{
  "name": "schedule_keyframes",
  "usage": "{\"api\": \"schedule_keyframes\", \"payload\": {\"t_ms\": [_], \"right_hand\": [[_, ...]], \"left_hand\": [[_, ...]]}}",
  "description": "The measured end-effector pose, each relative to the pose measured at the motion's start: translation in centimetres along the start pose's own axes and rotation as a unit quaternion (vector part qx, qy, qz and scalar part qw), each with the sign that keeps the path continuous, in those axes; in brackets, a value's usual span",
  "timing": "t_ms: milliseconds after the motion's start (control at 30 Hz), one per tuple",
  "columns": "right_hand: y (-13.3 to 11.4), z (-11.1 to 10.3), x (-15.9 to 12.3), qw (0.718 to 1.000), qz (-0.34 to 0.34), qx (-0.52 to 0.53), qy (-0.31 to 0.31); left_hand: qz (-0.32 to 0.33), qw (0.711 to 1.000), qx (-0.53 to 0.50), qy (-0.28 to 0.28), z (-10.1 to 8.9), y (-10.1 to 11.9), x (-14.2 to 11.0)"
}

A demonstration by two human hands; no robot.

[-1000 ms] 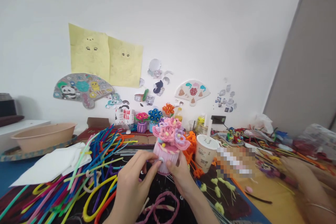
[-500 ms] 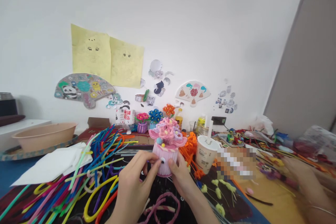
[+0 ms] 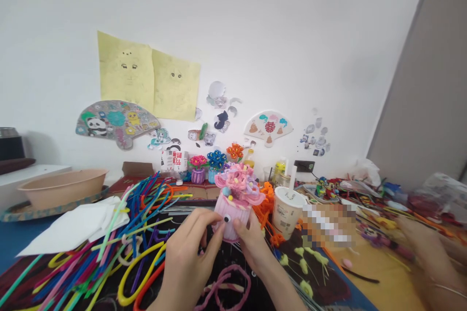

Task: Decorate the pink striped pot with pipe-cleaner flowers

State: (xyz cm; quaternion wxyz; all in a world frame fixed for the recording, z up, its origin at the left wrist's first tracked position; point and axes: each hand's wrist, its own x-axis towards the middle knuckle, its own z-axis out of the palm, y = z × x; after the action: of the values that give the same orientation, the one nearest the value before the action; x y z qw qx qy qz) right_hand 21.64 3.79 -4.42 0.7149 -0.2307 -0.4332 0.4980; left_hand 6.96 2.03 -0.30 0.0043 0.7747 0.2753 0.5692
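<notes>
A pink pipe-cleaner flower pot [image 3: 238,226] stands upright, slightly tilted, in front of me. Pink and lilac blooms [image 3: 241,182] top it, with blue and yellow pompoms [image 3: 226,193] at the rim. On its front is a black-and-white googly eye [image 3: 226,218]. My left hand [image 3: 193,248] is closed, thumb and index finger pinched at the eye's left edge against the pot. My right hand [image 3: 253,240] grips the pot's right side, thumb on the front and the other fingers mostly hidden behind. A loop of mauve pipe cleaner [image 3: 233,272] lies below the hands.
Many coloured pipe cleaners [image 3: 105,252] and white paper [image 3: 73,228] spread on the left. A paper cup with a straw [image 3: 286,216] and orange pipe-cleaner pieces [image 3: 269,199] stand close to the right. Finished flower pots [image 3: 198,175] line the wall. Another person's arm [image 3: 426,252] reaches in at far right.
The pot has shifted slightly right and tilted, its flowers leaning rightward. More of the googly eye's dark pupil shows. Both hands stay almost in place.
</notes>
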Motion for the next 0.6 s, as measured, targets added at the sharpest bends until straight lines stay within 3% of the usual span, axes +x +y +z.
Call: {"api": "schedule_keyframes", "payload": {"t_ms": [600], "right_hand": [[-0.40,0.04,0.18,0.999,0.000,-0.028,-0.024]], "left_hand": [[-0.007,1.000,0.017,-0.016,0.53,-0.30,-0.56]]}}
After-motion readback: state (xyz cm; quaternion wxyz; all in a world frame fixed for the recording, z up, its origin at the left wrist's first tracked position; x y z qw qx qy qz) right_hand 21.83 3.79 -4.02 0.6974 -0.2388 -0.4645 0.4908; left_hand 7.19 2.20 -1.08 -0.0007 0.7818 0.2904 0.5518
